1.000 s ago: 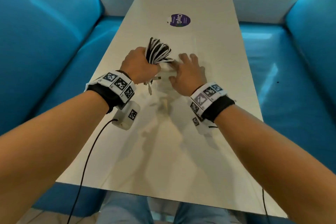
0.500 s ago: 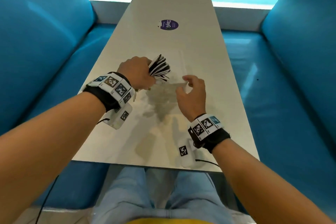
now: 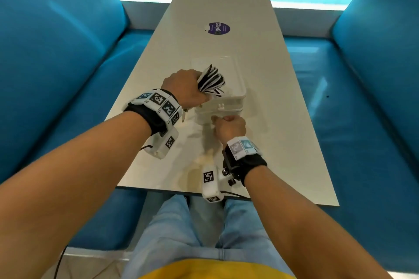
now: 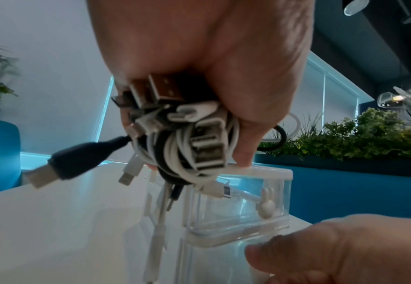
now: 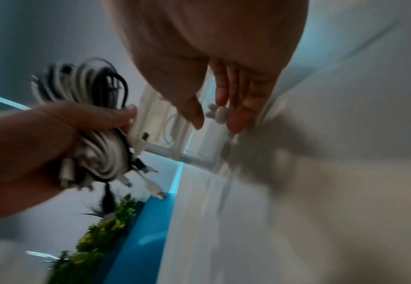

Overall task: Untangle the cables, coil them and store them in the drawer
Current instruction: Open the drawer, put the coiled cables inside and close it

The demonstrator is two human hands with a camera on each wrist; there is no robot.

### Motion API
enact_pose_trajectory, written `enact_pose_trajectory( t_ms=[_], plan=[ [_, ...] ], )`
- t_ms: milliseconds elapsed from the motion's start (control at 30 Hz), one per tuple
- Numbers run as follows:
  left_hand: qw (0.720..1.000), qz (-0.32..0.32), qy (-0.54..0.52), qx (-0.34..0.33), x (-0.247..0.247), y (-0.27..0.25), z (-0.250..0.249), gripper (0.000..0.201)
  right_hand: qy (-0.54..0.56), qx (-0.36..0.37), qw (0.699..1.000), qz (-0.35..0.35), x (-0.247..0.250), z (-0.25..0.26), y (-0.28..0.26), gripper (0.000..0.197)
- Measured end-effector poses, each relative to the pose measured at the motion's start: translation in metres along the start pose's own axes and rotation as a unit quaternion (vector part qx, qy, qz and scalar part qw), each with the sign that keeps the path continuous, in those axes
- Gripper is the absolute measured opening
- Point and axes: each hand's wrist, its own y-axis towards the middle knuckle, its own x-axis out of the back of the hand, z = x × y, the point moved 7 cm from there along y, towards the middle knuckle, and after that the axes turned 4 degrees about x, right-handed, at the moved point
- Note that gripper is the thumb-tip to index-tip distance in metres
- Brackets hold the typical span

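A coiled bundle of black and white cables point(image 3: 212, 80) point(image 4: 182, 146) point(image 5: 90, 119) sits in my left hand point(image 3: 188, 88) point(image 4: 211, 76), which grips it just above the left front corner of a small clear drawer unit point(image 3: 235, 95) point(image 4: 274, 194) point(image 5: 160, 123). Several plug ends hang loose below the fist. My right hand point(image 3: 223, 120) point(image 5: 214, 123) is at the unit's lower drawer front, with thumb and fingers curled round a small white rabbit-shaped knob point(image 5: 217, 113). The upper drawer's matching knob point(image 3: 221, 105) point(image 4: 265, 207) is untouched. The right wrist view is blurred.
The drawer unit stands mid-table on a long white table point(image 3: 283, 154). A purple round sticker point(image 3: 218, 29) lies further back. Blue sofas point(image 3: 56, 75) flank both sides. My knees are under the near edge. Plants point(image 4: 369, 138) stand beyond the right sofa.
My right hand left the top of the drawer unit, drew back, and now curls at the lower drawer's knob. My left hand kept hold of the cable bundle. The head view tilted down.
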Motion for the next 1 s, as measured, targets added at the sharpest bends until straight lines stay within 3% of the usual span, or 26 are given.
enact_pose_trajectory(
  t_ms=[233, 367, 500, 567, 667, 767, 900, 1000],
  plan=[
    [1.0, -0.013, -0.005, 0.011, -0.001, 0.002, 0.002, 0.038, -0.034, 0.031, 0.998, -0.042, 0.013, -0.001, -0.004, 0.01],
    [1.0, -0.018, -0.009, 0.009, -0.002, 0.0, 0.003, 0.037, -0.024, 0.006, 1.0, 0.005, 0.014, -0.021, -0.015, 0.01],
    [1.0, -0.021, -0.008, 0.0, -0.003, -0.001, 0.002, 0.031, 0.08, -0.014, 0.996, -0.045, 0.036, -0.007, -0.005, 0.021],
    [1.0, -0.019, -0.007, -0.001, -0.003, -0.001, 0.002, 0.031, 0.042, 0.005, 0.997, -0.061, 0.046, 0.01, 0.004, 0.028],
    [1.0, -0.019, -0.008, 0.002, -0.003, -0.001, 0.002, 0.032, -0.057, 0.035, 0.997, -0.037, 0.046, 0.022, 0.007, 0.029],
    [1.0, -0.022, -0.01, 0.002, -0.002, -0.001, 0.003, 0.034, -0.055, 0.016, 0.998, -0.022, 0.048, 0.014, 0.005, 0.028],
    [1.0, -0.02, -0.014, -0.001, -0.004, -0.001, 0.004, 0.035, -0.047, -0.056, 0.997, 0.027, 0.053, -0.01, -0.004, 0.045],
    [1.0, -0.023, -0.016, -0.004, -0.004, -0.002, 0.003, 0.033, -0.092, -0.052, 0.993, 0.051, 0.061, -0.014, -0.006, 0.057]
  ],
)
